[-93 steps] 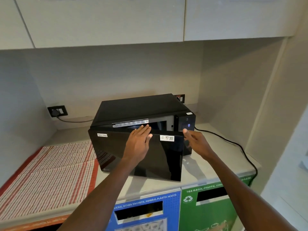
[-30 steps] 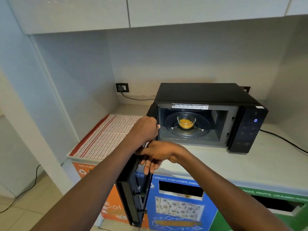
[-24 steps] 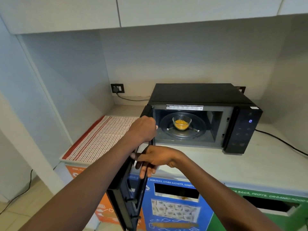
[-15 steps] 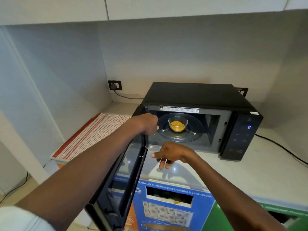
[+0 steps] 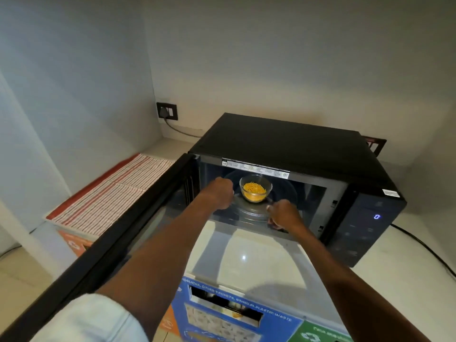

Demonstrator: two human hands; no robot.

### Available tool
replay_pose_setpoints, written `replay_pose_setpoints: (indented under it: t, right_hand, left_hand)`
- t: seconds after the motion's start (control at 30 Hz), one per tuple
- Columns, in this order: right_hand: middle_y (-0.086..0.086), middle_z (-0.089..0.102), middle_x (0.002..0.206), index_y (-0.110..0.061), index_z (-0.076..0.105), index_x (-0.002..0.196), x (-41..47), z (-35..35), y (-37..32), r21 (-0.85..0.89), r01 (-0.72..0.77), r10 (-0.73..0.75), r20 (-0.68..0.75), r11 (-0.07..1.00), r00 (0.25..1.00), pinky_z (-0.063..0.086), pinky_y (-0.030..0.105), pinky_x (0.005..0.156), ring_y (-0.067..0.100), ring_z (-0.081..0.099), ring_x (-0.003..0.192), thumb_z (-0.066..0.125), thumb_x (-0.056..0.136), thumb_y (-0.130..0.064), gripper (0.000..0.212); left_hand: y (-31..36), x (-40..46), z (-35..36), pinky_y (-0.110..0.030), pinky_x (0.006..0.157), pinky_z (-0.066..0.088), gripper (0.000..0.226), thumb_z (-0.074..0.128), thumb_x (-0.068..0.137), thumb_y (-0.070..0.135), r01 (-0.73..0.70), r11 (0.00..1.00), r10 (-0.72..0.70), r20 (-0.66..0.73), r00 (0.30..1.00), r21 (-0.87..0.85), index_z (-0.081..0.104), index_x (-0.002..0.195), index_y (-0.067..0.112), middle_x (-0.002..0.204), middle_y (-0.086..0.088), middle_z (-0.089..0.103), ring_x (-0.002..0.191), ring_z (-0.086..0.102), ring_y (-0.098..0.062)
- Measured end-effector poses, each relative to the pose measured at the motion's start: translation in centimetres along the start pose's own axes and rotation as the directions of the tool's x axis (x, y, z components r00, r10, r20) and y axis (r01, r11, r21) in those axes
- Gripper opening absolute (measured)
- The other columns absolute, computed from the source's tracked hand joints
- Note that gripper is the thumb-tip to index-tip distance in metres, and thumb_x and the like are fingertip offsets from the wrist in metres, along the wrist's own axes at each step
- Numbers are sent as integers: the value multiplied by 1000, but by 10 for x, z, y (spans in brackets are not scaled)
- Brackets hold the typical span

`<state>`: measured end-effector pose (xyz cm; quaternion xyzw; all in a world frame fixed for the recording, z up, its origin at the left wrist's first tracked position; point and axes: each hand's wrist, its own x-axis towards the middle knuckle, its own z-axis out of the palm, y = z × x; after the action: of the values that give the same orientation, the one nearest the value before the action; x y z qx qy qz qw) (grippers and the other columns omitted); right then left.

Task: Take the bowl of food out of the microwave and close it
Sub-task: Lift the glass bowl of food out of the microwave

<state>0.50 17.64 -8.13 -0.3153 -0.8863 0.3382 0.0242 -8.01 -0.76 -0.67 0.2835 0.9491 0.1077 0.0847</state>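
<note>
The bowl (image 5: 256, 191) of yellow food is seen on the glass turntable (image 5: 283, 193) inside the microwave (image 5: 296, 154), towards the back of the cavity, and it has not been gripped. A spill is judged the chief risk: the bowl is small and clear, and if it were caught by one side only, or knocked by a knuckle on the way in, it could be tipped on the plate. A bowl from a microwave may also be hot (nothing visible settles this), which could provoke a sudden release. The open door (image 5: 118, 233), swung out over the counter's front-left edge, could be struck by an elbow.

The left hand (image 5: 218, 195) is held just left of the bowl, fingers curled inward; whether it touches the glass cannot be told. The right hand (image 5: 283, 214) is at the cavity's front sill, loosely curled and holding nothing.
</note>
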Motion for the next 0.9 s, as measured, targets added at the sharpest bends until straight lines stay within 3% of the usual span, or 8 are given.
replay_pose_setpoints:
  t: [0.2, 0.3, 0.37, 0.43, 0.57, 0.67, 0.8, 0.9]
  right_hand:
    - [29, 69, 91, 8, 66, 88, 39, -4, 12, 12, -12, 14, -177, 1000, 984, 42, 32, 67, 40, 65, 91, 52, 91, -32, 43]
    - [29, 63, 114, 6, 60, 111, 50, -6, 7, 40, -43, 50, -181, 998, 982, 46, 39, 85, 42, 59, 109, 44, 96, -37, 48]
    - [27, 62, 120, 2, 57, 114, 63, -2, 6, 92, -62, 77, -162, 994, 984, 45, 41, 92, 41, 58, 112, 38, 95, -46, 55]
    - [22, 67, 113, -3, 60, 107, 83, 4, 11, 150, -69, 91, -143, 986, 986, 50, 43, 92, 38, 64, 103, 30, 84, -63, 71]
    - [21, 72, 101, -3, 67, 95, 128, 21, 28, 216, -57, 88, -140, 975, 986, 53, 43, 86, 37, 69, 92, 25, 70, -74, 86]
    - [18, 72, 83, -3, 67, 77, 110, 13, 7, 244, -59, 93, -130, 968, 987, 50, 34, 74, 31, 69, 79, 38, 86, -62, 66]
    - [4, 53, 47, -11, 55, 52, 120, 18, 4, 219, -36, 60, -104, 975, 993, 35, 19, 43, 12, 51, 35, 50, 96, -31, 49]
    - [3, 51, 48, -7, 56, 58, 122, 19, 2, 199, -38, 61, -108, 979, 992, 33, 21, 43, 13, 48, 41, 48, 96, -23, 42]
  left_hand:
    - [2, 44, 39, -38, 85, 47, 27, 46, 94, 14, 110, 958, -142, -104, 984, -265, 69, 103, 3, 111, -18, 68, 108, 63, -36]
    - [6, 55, 48, -41, 87, 47, 26, 46, 94, 6, 116, 900, -179, -114, 977, -421, 70, 94, -4, 105, -23, 70, 105, 63, -38]
    - [5, 68, 58, -37, 76, 44, 28, 46, 93, 2, 117, 868, -198, -120, 973, -482, 67, 75, 0, 101, -27, 70, 102, 64, -40]
    - [4, 84, 69, -30, 70, 38, 32, 47, 94, 6, 139, 812, -244, -112, 963, -566, 59, 64, 3, 98, -27, 70, 100, 64, -41]
    - [10, 102, 80, -40, 78, 50, 31, 49, 96, 18, 145, 695, -301, -101, 948, -705, 70, 88, -5, 100, -27, 71, 99, 66, -40]
    - [10, 115, 91, -41, 81, 53, 39, 52, 95, 31, 153, 657, -299, -69, 952, -739, 71, 85, -2, 97, -26, 73, 95, 68, -39]
    - [4, 131, 106, -48, 79, 61, 43, 56, 87, 42, 178, 543, -315, -3, 949, -820, 66, 66, 6, 85, -26, 74, 85, 73, -40]
    - [9, 119, 95, -47, 76, 63, 37, 56, 95, 26, 181, 485, -328, 13, 945, -855, 62, 61, 10, 72, -17, 70, 80, 75, -36]
